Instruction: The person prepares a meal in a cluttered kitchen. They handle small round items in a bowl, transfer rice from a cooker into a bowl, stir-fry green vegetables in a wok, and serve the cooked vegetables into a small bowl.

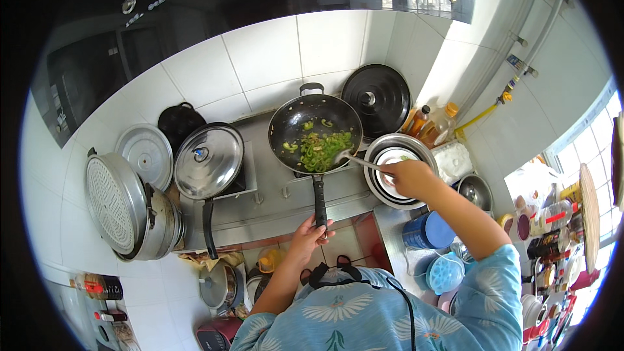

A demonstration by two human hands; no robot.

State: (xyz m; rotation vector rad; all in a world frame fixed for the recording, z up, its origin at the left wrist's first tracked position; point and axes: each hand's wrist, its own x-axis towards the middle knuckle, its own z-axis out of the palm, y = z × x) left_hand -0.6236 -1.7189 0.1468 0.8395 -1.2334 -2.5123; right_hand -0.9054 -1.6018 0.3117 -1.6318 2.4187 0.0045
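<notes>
We see amber glass bottles against the white tiled wall, right of the stove. Our left hand is closed around the long handle of the black round wok of green sliced vegetables. Our right hand grips a metal spatula, its blade in the greens, above a steel bowl. A lidded steel pan sits left; the steel table edge lies near us.

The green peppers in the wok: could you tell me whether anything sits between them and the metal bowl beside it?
Nothing visible does. The green peppers lie in the wok, and the metal bowl stands directly to its right, with only the spatula in the right hand crossing between.
</notes>
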